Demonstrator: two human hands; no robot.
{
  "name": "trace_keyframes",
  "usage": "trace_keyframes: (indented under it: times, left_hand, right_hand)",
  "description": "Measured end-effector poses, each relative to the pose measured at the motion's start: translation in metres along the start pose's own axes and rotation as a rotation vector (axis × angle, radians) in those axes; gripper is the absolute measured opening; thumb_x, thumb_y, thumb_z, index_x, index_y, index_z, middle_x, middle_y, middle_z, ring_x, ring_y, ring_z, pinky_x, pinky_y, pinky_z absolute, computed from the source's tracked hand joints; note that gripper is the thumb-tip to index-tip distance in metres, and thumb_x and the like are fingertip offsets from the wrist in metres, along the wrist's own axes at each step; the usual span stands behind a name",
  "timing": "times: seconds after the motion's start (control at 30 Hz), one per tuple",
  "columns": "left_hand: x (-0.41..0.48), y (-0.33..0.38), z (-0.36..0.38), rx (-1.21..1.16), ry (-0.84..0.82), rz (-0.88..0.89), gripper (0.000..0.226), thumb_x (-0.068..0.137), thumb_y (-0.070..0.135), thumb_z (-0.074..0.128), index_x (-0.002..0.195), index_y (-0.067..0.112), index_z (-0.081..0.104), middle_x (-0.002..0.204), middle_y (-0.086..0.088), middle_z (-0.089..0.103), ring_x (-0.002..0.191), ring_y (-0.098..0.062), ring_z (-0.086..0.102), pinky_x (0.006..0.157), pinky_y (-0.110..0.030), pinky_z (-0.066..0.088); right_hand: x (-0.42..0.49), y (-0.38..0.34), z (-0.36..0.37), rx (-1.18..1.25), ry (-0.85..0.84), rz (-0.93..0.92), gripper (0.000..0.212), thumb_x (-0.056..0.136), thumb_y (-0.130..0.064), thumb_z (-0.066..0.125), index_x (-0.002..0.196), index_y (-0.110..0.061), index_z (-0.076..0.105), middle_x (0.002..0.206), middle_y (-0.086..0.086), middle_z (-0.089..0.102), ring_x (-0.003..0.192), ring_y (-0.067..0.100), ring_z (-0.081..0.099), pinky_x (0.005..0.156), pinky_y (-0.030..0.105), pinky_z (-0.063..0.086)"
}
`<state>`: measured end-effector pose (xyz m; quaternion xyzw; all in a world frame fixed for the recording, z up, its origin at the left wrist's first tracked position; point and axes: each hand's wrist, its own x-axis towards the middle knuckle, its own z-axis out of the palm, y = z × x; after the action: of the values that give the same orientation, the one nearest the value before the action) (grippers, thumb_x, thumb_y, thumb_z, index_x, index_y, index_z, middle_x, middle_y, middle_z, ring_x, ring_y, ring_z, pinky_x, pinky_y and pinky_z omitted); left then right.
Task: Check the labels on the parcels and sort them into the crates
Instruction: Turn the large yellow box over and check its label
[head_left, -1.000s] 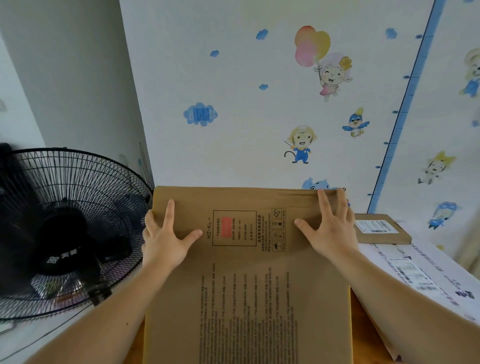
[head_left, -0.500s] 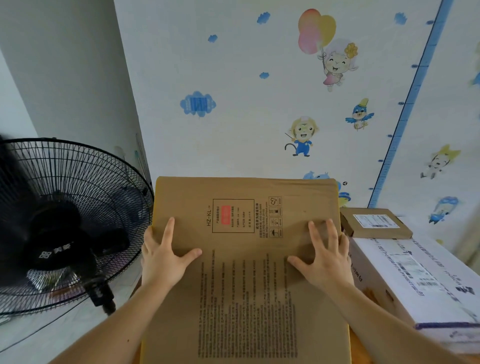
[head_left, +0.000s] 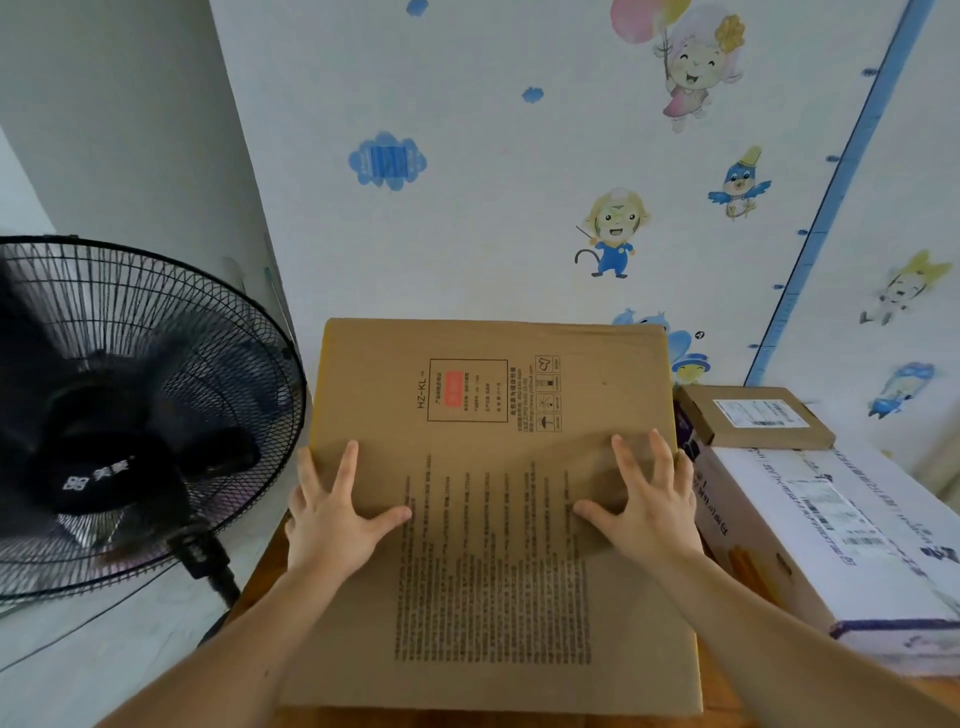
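Large cardboard parcel (head_left: 493, 519): laid flat on the surface (head_left: 727, 699); judged stiff, bulky, fairly light; best taken by opposite side edges. Left grip (head_left: 332, 514), right grip (head_left: 649, 509): pressed flat on its top, fingers spread, nothing grasped.

A: What carries the items?
B: A wooden surface (head_left: 727, 699), visible only at its edges.
A: What lies directly on it?
B: A large flat brown carton (head_left: 493, 519), printed face up. Just beside it, on the right, is a long white box (head_left: 831, 545) bearing a label.
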<state>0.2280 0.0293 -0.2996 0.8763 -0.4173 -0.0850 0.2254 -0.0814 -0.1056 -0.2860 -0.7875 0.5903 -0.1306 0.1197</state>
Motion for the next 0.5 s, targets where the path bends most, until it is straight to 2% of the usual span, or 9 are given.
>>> trace_keyframes:
  times: [0.5]
  left_hand:
    - [0.052,0.003,0.015,0.076,-0.126,-0.045,0.110,0.070,0.079,0.060,0.154,0.042,0.000,0.162,-0.006,-0.015,0.147,-0.039,0.005,0.113,-0.059,0.025]
  right_hand:
    - [0.049,-0.001,0.011,-0.064,-0.139,0.033,0.093,0.081,-0.077,0.052,0.155,-0.039,0.011,0.162,-0.008,-0.009,0.147,0.041,-0.007,0.117,0.056,0.016]
